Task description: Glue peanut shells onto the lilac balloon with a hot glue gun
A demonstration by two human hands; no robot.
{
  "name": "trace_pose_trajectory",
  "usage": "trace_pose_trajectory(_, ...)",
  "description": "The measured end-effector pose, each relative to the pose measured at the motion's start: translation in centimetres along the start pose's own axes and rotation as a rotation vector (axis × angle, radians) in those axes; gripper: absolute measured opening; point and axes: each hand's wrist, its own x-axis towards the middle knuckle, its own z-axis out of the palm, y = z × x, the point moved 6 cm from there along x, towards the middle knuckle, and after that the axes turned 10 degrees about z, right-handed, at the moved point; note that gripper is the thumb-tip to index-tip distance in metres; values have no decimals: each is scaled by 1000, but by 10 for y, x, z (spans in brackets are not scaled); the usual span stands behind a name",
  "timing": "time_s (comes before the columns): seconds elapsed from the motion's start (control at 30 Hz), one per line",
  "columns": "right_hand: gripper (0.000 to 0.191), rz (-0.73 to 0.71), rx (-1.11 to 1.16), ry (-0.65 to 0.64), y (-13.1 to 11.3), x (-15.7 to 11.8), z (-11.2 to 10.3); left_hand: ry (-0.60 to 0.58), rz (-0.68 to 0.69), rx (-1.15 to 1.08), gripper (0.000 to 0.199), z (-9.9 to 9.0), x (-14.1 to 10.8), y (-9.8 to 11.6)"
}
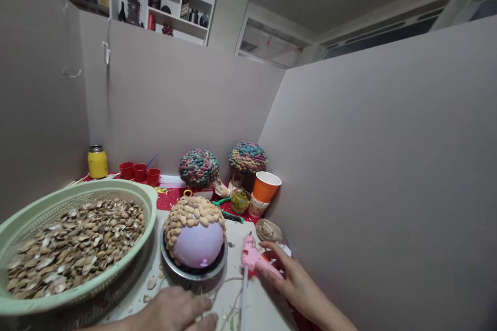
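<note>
My right hand [293,282] has its thumb and fingers round the handle of a pink glue gun [252,256], with a glue stick [244,295] jutting from its back end. At the bottom edge, my left hand [176,310] is slightly blurred. Its fingers are curled together, and what they hold, if anything, cannot be made out. Just beyond it, a lilac balloon [199,244] rests in a metal bowl [194,273]. Peanut shells [193,210] cover the balloon's top and left side, while its lower front shows bare with the knot facing me.
To the left stands a green basket [149,199] of shell halves [85,243]. Behind are two coloured shell-covered balls, one here [199,167], red cups [140,171], a yellow jar [98,163], an orange paper cup [266,186] and a twine coil [268,230]. Grey partitions [182,98] enclose the table.
</note>
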Motion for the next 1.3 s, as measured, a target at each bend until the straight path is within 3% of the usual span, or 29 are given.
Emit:
trace_pose_trajectory(0.07,47,64,308,-9,3,-5,-15,13,-44,85,18,-11,1,-9)
trace_pose_trajectory(0.17,48,154,753,-4,5,-13,-33,-79,-140,189,26,-13,1,-22)
trace_pose_trajectory(0.3,46,159,1076,-3,-10,-22,-30,-179,-153,226,32,-8,2,-28)
trace_pose_trajectory(0.47,35,245,1105,-96,-35,-16,3,-179,-106,234,40,-11,6,-31)
trace_pose_trajectory(0.73,38,195,1142,-126,-69,15,18,-88,-6,174,36,-17,13,-13)
trace_pose_trajectory(0.9,41,180,1157,-129,-61,17,45,-84,-13,167,32,-16,15,-4)
trace_pose_trajectory(1.07,40,195,1172,-79,-42,18,51,-104,-14,127,21,-15,13,-7)
trace_pose_trajectory(1.23,39,194,1163,-44,-36,22,51,73,2,150,28,-11,10,-4)
trace_pose_trajectory(1.3,39,184,1154,-37,-37,22,52,88,-8,145,28,-10,9,-3)
